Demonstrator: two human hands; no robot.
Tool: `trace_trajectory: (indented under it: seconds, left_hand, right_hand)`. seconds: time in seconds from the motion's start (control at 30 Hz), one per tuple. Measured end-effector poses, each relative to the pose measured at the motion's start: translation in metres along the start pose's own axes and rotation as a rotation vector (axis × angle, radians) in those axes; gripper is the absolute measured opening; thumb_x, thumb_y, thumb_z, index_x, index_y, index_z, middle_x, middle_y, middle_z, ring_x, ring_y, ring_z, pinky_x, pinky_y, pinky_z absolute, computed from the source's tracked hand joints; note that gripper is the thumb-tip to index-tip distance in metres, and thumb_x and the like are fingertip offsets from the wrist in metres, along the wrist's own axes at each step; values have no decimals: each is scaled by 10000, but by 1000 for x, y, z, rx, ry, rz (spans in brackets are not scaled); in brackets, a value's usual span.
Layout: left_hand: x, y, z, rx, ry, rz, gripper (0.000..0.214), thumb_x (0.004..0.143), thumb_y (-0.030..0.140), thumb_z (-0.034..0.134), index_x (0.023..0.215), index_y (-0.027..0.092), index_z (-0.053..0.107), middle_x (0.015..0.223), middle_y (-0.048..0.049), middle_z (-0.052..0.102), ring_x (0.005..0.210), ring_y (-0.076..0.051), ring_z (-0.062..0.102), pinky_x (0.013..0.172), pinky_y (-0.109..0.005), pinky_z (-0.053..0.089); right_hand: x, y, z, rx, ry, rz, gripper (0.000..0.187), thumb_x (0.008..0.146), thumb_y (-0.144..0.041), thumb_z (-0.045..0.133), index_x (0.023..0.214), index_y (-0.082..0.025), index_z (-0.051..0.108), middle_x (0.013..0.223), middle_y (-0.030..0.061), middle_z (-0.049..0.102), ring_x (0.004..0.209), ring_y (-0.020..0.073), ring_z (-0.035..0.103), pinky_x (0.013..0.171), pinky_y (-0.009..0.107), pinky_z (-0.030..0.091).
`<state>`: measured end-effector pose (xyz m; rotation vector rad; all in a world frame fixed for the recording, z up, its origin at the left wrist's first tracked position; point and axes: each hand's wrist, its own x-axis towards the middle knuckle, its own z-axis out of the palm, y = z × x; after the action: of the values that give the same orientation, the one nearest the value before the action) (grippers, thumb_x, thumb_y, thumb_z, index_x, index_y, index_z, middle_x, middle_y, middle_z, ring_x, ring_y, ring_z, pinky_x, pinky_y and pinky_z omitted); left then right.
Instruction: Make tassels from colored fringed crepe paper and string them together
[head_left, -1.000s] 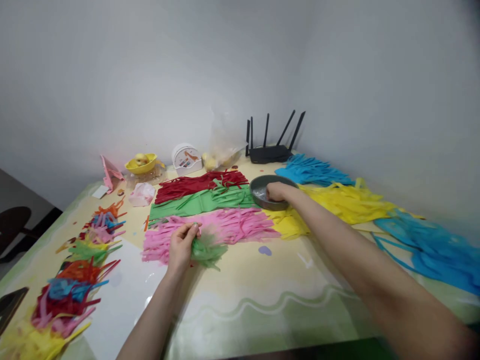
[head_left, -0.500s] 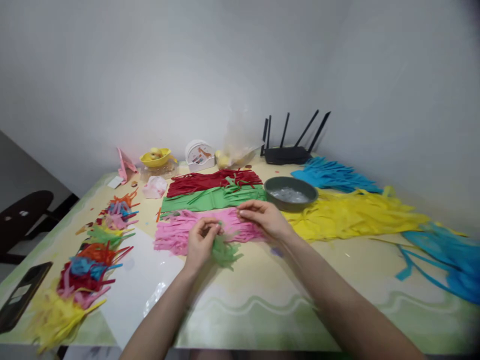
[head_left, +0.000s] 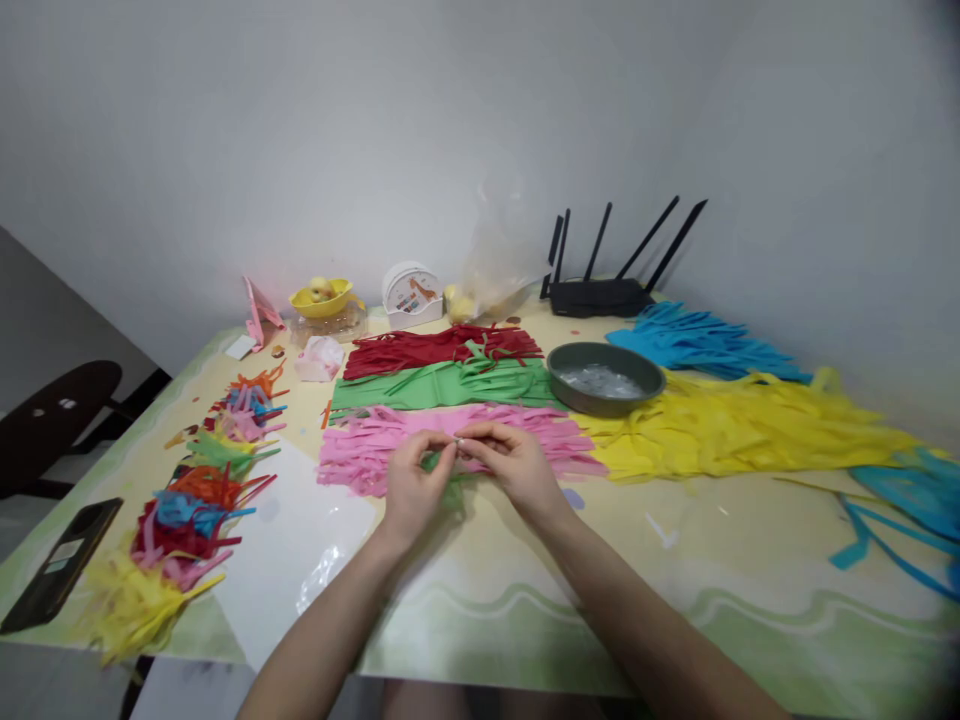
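My left hand (head_left: 415,487) pinches a small bunch of green fringed paper (head_left: 448,488), mostly hidden behind the fingers. My right hand (head_left: 508,463) meets it fingertip to fingertip, pinched on the same bunch with something tiny I cannot make out. Both hands hover over the near edge of a pink fringed paper sheet (head_left: 390,445). Behind it lie a green fringed sheet (head_left: 420,385) and a red one (head_left: 420,350). A grey round pan (head_left: 606,378) with clear bits inside stands to the right of them.
Yellow fringed paper (head_left: 735,430) and blue fringed paper (head_left: 697,340) spread across the right. A row of finished multicoloured tassels (head_left: 195,480) runs down the left, beside a white sheet (head_left: 285,545) and a black phone (head_left: 60,565). A router (head_left: 600,295), yellow bowl (head_left: 322,297) and white box (head_left: 411,293) line the wall.
My right hand left the grey pan, came back across the pink sheet and joined my left hand at the green bunch. The view shifted to the left and down.
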<state>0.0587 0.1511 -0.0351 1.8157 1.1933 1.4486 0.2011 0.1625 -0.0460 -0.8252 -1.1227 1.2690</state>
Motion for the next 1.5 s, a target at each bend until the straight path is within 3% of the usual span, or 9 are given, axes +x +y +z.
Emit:
trace_trajectory:
  seconds: [0.13, 0.3, 0.6, 0.77, 0.93, 1.07, 1.27, 1.5]
  left_hand:
    - [-2, -1, -1, 161, -32, 122, 94, 816, 225, 610, 820, 196, 699, 811, -55, 716, 793, -198, 637, 754, -303, 462]
    - [-2, -2, 1, 79, -37, 23, 99, 830, 225, 594, 833, 189, 685, 800, -42, 712, 752, -176, 652, 715, -272, 483]
    - [2, -6, 2, -30, -134, -46, 94, 830, 218, 571, 857, 171, 648, 827, -47, 703, 775, -168, 657, 719, -262, 492]
    - [1, -3, 4, -17, -79, -15, 35, 820, 198, 574, 805, 176, 596, 778, -26, 655, 757, -158, 633, 705, -248, 468]
    - [2, -9, 5, -322, -130, -197, 142, 795, 270, 644, 862, 182, 556, 710, -3, 665, 685, -144, 637, 650, -234, 456]
    - [6, -13, 4, -566, -285, -351, 285, 723, 364, 735, 889, 168, 612, 729, -26, 713, 686, -156, 662, 677, -256, 478]
    - [8, -14, 5, -686, -350, -469, 264, 649, 376, 792, 701, 135, 696, 675, -31, 702, 632, -126, 634, 661, -237, 486]
    - [8, -15, 3, -701, -351, -498, 267, 662, 371, 780, 681, 125, 677, 651, -16, 684, 573, -89, 595, 596, -201, 451]
  right_hand:
    - [-2, 0, -5, -55, -27, 4, 255, 640, -398, 795, 779, -201, 710, 770, 30, 685, 697, 172, 636, 631, 299, 539]
    - [-1, 0, -8, -105, -69, -34, 258, 658, -394, 783, 805, -198, 702, 803, 40, 687, 750, 186, 649, 677, 312, 546]
    - [2, 4, -11, -17, -91, 61, 319, 635, -436, 783, 803, -203, 643, 750, 15, 655, 692, 170, 633, 624, 302, 555]
    - [0, 4, -7, -4, -104, 40, 317, 647, -439, 769, 799, -196, 635, 761, 0, 627, 702, 154, 615, 651, 296, 547]
    - [-1, -2, -12, -42, -140, -5, 277, 661, -415, 772, 797, -192, 678, 754, 2, 617, 692, 144, 595, 657, 283, 525]
    - [-1, -7, -17, -138, -144, -107, 220, 719, -408, 733, 725, -189, 715, 708, 16, 620, 667, 149, 574, 636, 285, 488]
    - [-4, -7, -15, -102, -119, -107, 196, 710, -378, 749, 682, -184, 744, 655, 24, 629, 653, 148, 564, 640, 283, 445]
    - [-3, -3, -17, 36, 41, -66, 231, 651, -398, 782, 725, -182, 745, 584, -3, 569, 539, 109, 471, 479, 234, 354]
